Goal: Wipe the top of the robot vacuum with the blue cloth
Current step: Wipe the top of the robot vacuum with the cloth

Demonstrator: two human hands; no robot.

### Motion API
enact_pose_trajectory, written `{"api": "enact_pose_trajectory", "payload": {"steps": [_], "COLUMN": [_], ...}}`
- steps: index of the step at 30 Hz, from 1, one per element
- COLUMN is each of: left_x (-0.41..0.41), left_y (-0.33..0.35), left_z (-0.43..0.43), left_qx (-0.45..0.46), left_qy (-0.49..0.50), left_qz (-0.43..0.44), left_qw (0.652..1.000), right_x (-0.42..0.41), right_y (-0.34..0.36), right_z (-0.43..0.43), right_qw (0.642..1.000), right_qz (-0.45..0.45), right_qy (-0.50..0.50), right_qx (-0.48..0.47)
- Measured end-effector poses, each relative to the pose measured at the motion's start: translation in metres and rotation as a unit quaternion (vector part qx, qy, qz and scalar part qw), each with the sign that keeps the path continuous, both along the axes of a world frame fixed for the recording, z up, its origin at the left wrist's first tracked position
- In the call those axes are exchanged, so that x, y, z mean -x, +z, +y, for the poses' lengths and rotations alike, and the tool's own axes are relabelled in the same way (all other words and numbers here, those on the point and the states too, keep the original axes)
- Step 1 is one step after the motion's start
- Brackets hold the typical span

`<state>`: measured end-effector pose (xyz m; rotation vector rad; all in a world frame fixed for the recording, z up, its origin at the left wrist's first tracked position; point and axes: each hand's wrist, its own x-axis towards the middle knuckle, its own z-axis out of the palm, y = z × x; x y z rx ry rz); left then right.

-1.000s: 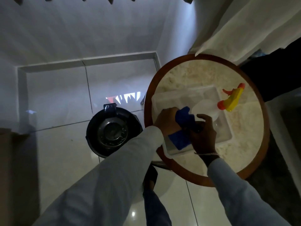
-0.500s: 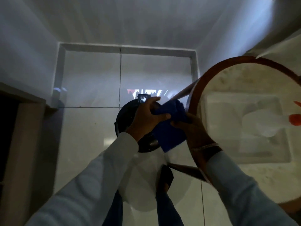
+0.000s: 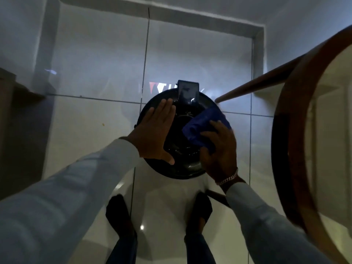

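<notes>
The round black vacuum (image 3: 181, 149) sits on the tiled floor (image 3: 85, 130), its raised dark block pointing away from the person. The left hand (image 3: 154, 136) lies flat on it, fingers together and thumb splayed. Just right of it, the right hand (image 3: 219, 151) clutches the bunched cloth (image 3: 204, 124) against the top, its long axis slanting up toward the bench (image 3: 282, 149) leg.

The person wears long white sleeves (image 3: 80, 187), a shiny bracelet (image 3: 228, 179), dark pants (image 3: 123, 250) and dark shoes (image 3: 119, 216).
</notes>
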<state>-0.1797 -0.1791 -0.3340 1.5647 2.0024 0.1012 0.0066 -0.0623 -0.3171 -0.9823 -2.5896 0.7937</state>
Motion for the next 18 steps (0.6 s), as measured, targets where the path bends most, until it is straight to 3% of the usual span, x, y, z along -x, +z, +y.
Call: {"api": "enact_pose_trajectory", "payload": {"steps": [3,8,15,18], "left_x": [0.009,0.02,0.021,0.021], "left_y": [-0.009,-0.02,-0.029,-0.029], "left_z": [0.002,0.003,-0.001,0.0], "left_qx": [-0.006,-0.026,-0.055,-0.065], "left_qy": [-0.057,-0.07,-0.062,-0.071], "left_qz": [0.052,0.049,0.045,0.052], "left_qw": [0.997,0.996,0.996,0.994], "right_x": [0.005,0.039,-0.021,-0.001], "right_y": [-0.002,-0.032,-0.059,-0.062], "right_z": [0.001,0.009,-0.038,-0.021], "right_qw": [0.999,0.984,0.988,0.985], "right_qz": [-0.003,-0.156,-0.118,-0.095], "right_qy": [-0.041,-0.068,-0.015,-0.108], "right_qx": [0.013,-0.048,-0.103,-0.094]}}
